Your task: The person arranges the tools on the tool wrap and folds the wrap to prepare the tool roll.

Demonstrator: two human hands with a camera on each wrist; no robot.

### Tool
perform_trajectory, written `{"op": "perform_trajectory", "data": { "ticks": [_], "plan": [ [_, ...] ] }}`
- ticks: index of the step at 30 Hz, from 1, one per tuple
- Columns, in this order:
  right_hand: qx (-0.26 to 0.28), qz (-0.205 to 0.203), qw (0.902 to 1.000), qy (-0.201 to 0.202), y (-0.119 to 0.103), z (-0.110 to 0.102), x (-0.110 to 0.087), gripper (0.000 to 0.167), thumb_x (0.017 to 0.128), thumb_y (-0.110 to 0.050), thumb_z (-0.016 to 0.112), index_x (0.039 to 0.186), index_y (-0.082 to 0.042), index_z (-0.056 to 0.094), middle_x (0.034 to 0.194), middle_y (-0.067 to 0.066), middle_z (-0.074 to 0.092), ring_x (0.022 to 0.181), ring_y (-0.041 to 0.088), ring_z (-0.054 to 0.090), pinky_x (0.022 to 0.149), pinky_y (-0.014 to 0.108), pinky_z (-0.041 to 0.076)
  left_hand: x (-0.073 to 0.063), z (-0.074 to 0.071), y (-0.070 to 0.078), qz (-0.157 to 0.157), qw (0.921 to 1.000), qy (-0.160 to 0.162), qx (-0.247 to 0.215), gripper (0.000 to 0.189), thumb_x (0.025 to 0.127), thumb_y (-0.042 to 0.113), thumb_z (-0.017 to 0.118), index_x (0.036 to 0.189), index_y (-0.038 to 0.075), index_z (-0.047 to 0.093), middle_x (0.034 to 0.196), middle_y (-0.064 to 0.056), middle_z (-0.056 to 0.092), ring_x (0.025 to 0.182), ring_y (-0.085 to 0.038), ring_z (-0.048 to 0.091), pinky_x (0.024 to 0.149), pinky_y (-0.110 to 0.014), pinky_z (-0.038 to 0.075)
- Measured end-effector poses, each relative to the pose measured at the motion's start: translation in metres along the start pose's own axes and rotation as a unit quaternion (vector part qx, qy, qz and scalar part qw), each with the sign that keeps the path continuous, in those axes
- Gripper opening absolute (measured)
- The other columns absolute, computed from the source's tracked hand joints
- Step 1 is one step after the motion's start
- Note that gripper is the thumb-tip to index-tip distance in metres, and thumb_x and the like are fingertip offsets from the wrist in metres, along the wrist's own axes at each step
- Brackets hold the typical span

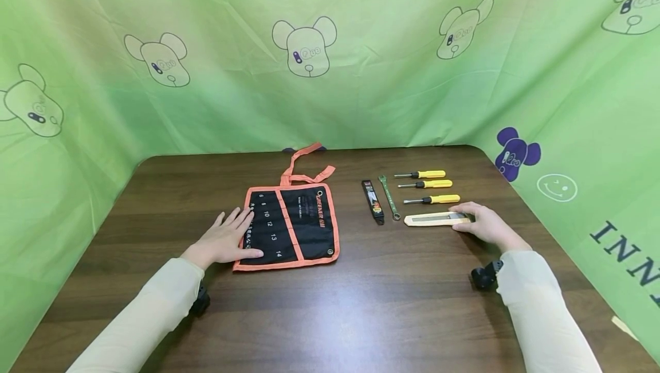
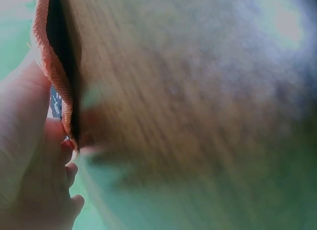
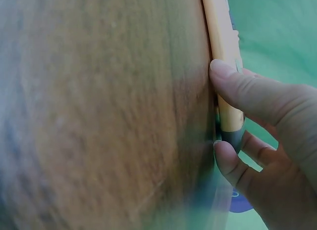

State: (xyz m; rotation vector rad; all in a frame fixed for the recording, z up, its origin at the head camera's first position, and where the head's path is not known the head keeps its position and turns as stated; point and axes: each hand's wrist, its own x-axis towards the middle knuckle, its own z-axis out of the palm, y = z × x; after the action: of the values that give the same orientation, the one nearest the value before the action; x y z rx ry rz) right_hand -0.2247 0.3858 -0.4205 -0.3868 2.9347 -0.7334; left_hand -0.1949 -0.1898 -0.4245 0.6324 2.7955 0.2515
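Note:
My left hand (image 1: 224,239) lies with fingers spread on the left side of a black tool pouch (image 1: 317,230) with orange edging and printed numbers. In the left wrist view, the thumb and fingers lie along the pouch's orange edge (image 2: 57,81). My right hand (image 1: 486,226) holds the right end of a pale yellow utility knife (image 1: 427,220) between thumb and fingers. The right wrist view has the thumb across the pale handle (image 3: 221,32), just above its dark end (image 3: 232,140). The knife lies level, close over the table.
Three yellow-handled screwdrivers (image 1: 435,199) lie in a column beyond the knife. To their left are a green combination wrench (image 1: 389,196) and a slim black printed case (image 1: 372,201). Orange straps (image 1: 291,168) trail from the pouch toward the table's back edge. A green patterned curtain (image 1: 361,103) surrounds the table.

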Motion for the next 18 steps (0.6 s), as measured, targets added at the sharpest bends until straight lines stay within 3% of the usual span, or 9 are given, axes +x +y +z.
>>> {"op": "perform_trajectory", "data": {
  "ticks": [11, 18],
  "plan": [
    [-0.001, -0.014, 0.9998, 0.014, -0.006, -0.005, -0.003, 0.041, 0.082, -0.017, 0.070, 0.116, 0.004, 0.058, 0.119, 0.030, 0.050, 0.111, 0.048, 0.043, 0.090, 0.059, 0.031, -0.001, 0.000, 0.001, 0.000, 1.0000, 0.001, 0.000, 0.101, 0.079, 0.067, 0.052, 0.145, -0.001, 0.019, 0.149, -0.020, 0.016, 0.136, -0.038, 0.009, 0.105, -0.056, 0.004],
    [-0.002, -0.058, 0.9969, 0.053, -0.022, -0.011, -0.001, 0.039, 0.081, -0.011, 0.071, 0.113, 0.007, 0.058, 0.113, 0.030, 0.054, 0.106, 0.047, 0.047, 0.088, 0.058, 0.033, -0.001, -0.001, 0.000, 0.002, 1.0000, 0.002, 0.001, 0.101, 0.079, 0.067, 0.052, 0.145, -0.002, 0.019, 0.149, -0.020, 0.017, 0.136, -0.038, 0.010, 0.105, -0.057, 0.004]
  ]
}}
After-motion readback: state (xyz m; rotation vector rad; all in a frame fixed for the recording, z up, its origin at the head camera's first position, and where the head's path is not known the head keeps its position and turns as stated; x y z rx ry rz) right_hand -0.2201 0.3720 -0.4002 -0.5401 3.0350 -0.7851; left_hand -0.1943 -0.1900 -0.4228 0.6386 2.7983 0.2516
